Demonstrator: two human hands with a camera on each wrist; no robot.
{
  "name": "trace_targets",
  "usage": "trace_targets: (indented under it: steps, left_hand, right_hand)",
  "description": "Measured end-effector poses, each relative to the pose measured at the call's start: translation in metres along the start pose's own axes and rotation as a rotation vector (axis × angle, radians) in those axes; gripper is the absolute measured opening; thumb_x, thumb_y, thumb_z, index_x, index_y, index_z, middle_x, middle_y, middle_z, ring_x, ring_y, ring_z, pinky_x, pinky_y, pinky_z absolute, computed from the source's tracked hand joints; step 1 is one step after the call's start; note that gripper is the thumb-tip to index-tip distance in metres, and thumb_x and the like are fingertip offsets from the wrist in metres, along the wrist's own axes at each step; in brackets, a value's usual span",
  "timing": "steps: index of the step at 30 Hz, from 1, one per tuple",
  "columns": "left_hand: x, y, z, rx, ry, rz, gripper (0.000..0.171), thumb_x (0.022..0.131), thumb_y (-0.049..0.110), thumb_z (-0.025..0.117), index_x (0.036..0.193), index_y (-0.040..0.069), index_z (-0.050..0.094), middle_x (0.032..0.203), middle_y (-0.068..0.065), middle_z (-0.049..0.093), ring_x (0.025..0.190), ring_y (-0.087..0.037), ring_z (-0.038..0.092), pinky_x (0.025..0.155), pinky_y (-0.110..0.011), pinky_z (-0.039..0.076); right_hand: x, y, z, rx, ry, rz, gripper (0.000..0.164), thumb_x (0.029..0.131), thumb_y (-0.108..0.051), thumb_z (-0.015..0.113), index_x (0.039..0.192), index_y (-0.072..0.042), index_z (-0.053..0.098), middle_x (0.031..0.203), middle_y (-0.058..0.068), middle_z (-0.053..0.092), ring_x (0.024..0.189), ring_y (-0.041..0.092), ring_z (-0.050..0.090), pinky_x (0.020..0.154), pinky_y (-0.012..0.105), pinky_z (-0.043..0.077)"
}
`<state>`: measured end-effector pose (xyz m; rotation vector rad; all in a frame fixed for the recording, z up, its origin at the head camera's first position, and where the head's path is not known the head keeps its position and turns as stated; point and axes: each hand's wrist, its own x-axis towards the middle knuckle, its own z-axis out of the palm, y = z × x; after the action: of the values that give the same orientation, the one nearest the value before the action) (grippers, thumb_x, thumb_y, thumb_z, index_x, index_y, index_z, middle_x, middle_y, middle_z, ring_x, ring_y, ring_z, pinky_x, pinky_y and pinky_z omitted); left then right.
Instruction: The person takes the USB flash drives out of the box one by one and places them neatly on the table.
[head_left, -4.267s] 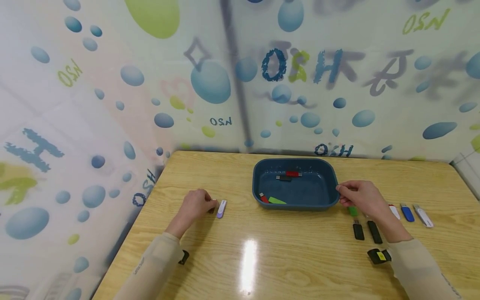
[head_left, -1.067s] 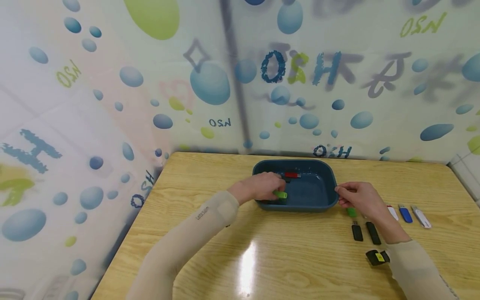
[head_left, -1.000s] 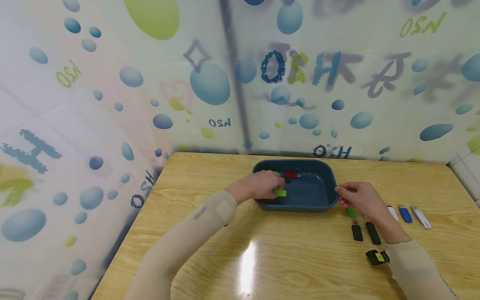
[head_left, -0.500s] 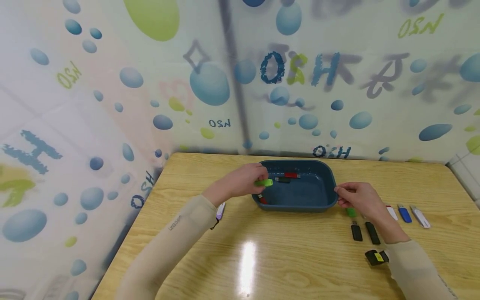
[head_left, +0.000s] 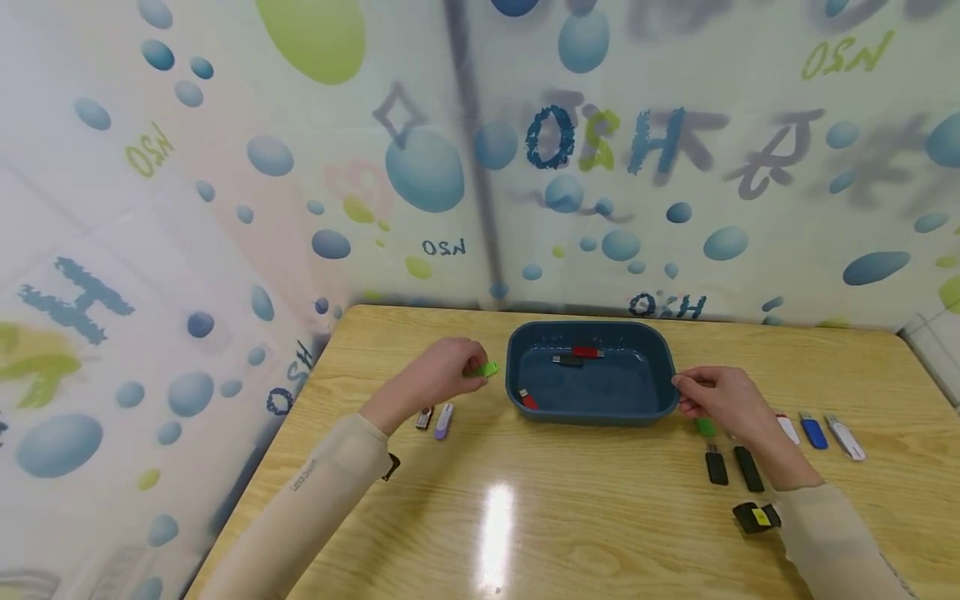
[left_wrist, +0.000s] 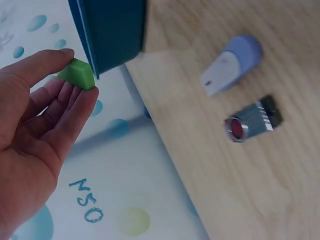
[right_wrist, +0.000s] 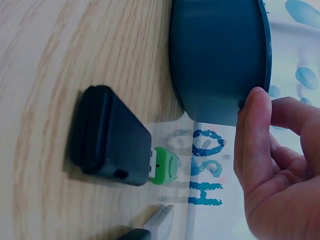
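Just left of the dark blue plastic bin (head_left: 592, 415), my left hand (head_left: 442, 372) pinches a green USB stick (head_left: 489, 369) between thumb and fingers, above the table. In the left wrist view the green USB stick (left_wrist: 79, 74) shows a block-like end close to the bin's wall. My right hand (head_left: 726, 402) pinches the bin's right rim, with thumb and fingertip at the edge in the right wrist view. Inside the bin lie a red USB stick (head_left: 587, 352) and a black one (head_left: 568, 361) at the back, and another red one (head_left: 528, 400) at front left.
A purple-white USB stick (head_left: 443, 422) and a dark metal one (head_left: 424, 417) lie left of the bin. To the right lie a green (head_left: 705, 427), two black (head_left: 716, 465), a blue (head_left: 813, 432) and a white one (head_left: 846, 437). A patterned curtain (head_left: 480, 167) hangs behind the table.
My left hand has lifted the green USB stick from the bin and carried it left, past the bin's rim. The right hand has stayed at the right rim.
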<state>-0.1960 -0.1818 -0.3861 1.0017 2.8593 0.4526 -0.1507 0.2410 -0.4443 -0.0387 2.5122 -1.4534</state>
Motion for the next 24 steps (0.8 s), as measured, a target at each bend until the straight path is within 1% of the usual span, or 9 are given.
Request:
trace_targets:
  steps: [4,8,13,17,19,24]
  left_hand:
    - [-0.016,-0.007,0.003,-0.035,0.024,-0.084,0.012,0.092,0.015,0.079,0.097,0.007,0.072,0.083,0.002,0.064,0.073,-0.011,0.056,0.067,-0.029,0.051]
    - [-0.031,-0.013,0.005,-0.072,0.064,-0.16,0.014,0.092,0.014,0.079,0.1,0.005,0.072,0.088,0.0,0.067,0.077,-0.011,0.062,0.071,-0.031,0.056]
    - [-0.047,-0.018,0.004,-0.14,0.12,-0.259,0.015,0.093,0.012,0.078,0.102,0.003,0.071,0.087,0.0,0.068,0.072,-0.009,0.063,0.067,-0.03,0.057]
    - [-0.057,-0.02,0.004,-0.199,0.142,-0.315,0.014,0.093,0.012,0.077,0.102,0.003,0.071,0.083,0.0,0.069,0.067,-0.008,0.064,0.066,-0.032,0.057]
    - [-0.062,-0.022,0.005,-0.195,0.144,-0.34,0.013,0.093,0.012,0.076,0.102,0.002,0.071,0.083,0.0,0.069,0.067,-0.01,0.064,0.066,-0.034,0.057]
    - [-0.072,-0.034,0.009,-0.136,0.15,-0.432,0.015,0.092,0.011,0.077,0.1,0.0,0.072,0.087,-0.006,0.07,0.077,-0.018,0.064,0.071,-0.039,0.057]
  right_hand:
    - [0.0,0.0,0.001,0.007,-0.003,0.006,0.049,0.109,-0.022,0.055,0.132,0.02,0.055,0.087,0.006,0.073,0.076,0.017,0.071,0.068,0.029,0.062]
    - [0.001,0.001,0.001,0.017,-0.002,0.005,0.049,0.109,-0.022,0.055,0.132,0.021,0.055,0.087,0.006,0.073,0.075,0.016,0.071,0.067,0.028,0.062]
    - [0.002,0.001,0.002,0.016,-0.005,0.007,0.05,0.108,-0.023,0.056,0.132,0.021,0.055,0.087,0.006,0.073,0.075,0.016,0.071,0.068,0.029,0.062]
    - [0.002,0.0,0.001,0.006,-0.008,0.013,0.05,0.109,-0.024,0.055,0.133,0.021,0.055,0.088,0.006,0.073,0.076,0.017,0.072,0.069,0.029,0.062]
    - [0.001,0.001,0.0,0.005,-0.008,0.016,0.051,0.109,-0.024,0.055,0.133,0.021,0.054,0.088,0.006,0.073,0.076,0.017,0.072,0.069,0.029,0.062]
    - [0.002,0.002,0.0,0.013,-0.009,0.019,0.052,0.109,-0.023,0.055,0.134,0.022,0.053,0.089,0.006,0.074,0.076,0.015,0.072,0.069,0.029,0.063]
